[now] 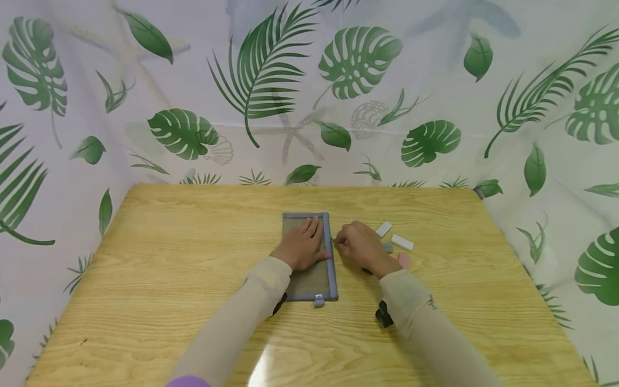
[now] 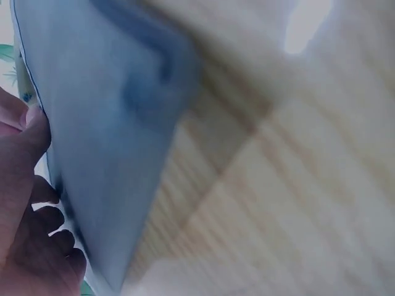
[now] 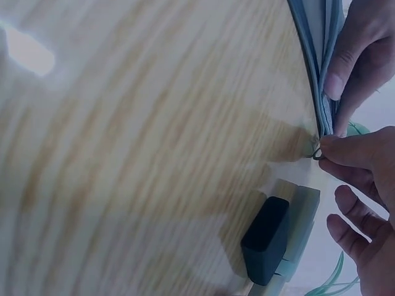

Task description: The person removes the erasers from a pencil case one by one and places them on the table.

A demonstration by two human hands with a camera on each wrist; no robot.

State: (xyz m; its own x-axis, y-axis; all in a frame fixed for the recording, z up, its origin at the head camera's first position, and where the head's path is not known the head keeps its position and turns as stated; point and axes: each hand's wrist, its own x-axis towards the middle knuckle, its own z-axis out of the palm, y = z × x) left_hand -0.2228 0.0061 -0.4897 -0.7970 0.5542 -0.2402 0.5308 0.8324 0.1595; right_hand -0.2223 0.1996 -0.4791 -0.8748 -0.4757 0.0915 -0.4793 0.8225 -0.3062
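Observation:
A flat mesh zip pouch with a grey-blue border lies on the table, its long side running away from me. My left hand rests on it with the fingers extended and the thumb near the right border. Just off that border, my right hand pinches a small zipper pull between thumb and forefinger. In the right wrist view its other fingers are loosely bent. A corner of the pouch fills much of the left wrist view, blurred. What the pouch holds, if anything, cannot be told.
Beside my right hand lie small blocks: white ones, a blue one, a pink one and a black one. A small fabric tab sticks out at the pouch's near edge. Leaf-patterned cloth stands behind the wooden table.

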